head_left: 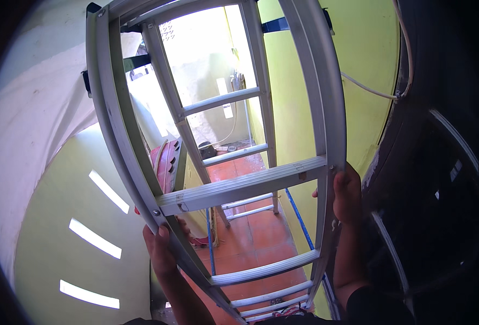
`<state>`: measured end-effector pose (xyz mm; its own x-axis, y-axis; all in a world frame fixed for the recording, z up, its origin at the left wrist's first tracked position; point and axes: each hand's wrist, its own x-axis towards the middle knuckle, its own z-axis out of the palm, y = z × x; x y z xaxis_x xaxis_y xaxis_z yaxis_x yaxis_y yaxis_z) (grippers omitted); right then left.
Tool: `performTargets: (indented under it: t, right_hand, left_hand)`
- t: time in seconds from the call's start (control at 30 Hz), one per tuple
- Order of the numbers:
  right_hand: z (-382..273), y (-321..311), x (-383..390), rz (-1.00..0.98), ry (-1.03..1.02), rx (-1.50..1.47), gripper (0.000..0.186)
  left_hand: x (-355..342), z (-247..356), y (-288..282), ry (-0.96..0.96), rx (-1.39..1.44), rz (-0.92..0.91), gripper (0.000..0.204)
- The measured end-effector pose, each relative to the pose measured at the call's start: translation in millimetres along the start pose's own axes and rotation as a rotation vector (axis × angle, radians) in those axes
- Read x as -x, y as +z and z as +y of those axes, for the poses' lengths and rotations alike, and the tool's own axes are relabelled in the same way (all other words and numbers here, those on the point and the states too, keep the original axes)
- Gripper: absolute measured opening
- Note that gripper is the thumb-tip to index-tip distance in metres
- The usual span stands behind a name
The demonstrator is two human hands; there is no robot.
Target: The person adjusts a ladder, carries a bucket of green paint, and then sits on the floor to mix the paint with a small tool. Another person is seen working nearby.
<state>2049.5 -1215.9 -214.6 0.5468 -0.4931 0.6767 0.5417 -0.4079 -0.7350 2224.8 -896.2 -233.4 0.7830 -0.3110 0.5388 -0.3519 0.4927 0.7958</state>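
An aluminium stepladder [239, 187] with ridged rungs stands right in front of me, its two frames spread apart. Blue bars [301, 219] run between the near and far frames lower down. My left hand [162, 250] is closed around the left side rail, just below the rung at its height. On the opposite side, my right hand [349, 197] grips the right rail beside the end of that same rung. Some fingers of both hands are hidden behind the rails. Dark plastic caps and brackets [136, 63] sit near the ladder's top.
Orange floor tiles [266, 235] lie under the ladder. A yellow-green wall [372, 116] with a pale cable [366, 86] rises close on the right, beside a dark glossy surface [434, 227]. Left are a red panel [165, 168] and white cloth [39, 92]. A black round object [207, 149] lies behind.
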Motion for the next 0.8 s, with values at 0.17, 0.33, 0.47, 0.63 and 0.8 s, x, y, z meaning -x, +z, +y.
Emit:
performTargets:
  t: [0.17, 0.33, 0.47, 0.63, 0.8]
  right_hand:
    - [1.6, 2.3, 2.8, 0.059, -0.011, 0.062, 0.080]
    - [-1.4, 7.4, 3.6, 0.108, 0.019, 0.154, 0.076]
    - [-2.4, 7.6, 3.0, 0.148, 0.040, 0.170, 0.068]
    - [-2.7, 8.2, 2.8, 0.178, 0.095, 0.243, 0.065]
    - [-2.6, 15.9, 2.9, 0.208, 0.093, 0.143, 0.067]
  left_hand:
    - [-1.9, -4.0, -2.8, 0.012, -0.026, 0.067, 0.064]
    - [-7.9, -6.4, -8.1, 0.011, -0.028, -0.027, 0.063]
    - [-7.7, -11.4, -9.4, 0.029, 0.035, -0.037, 0.058]
    - [-10.2, -14.3, -11.1, 0.019, 0.081, -0.046, 0.057]
    - [-13.3, -14.0, -14.5, -0.010, 0.070, -0.042, 0.058]
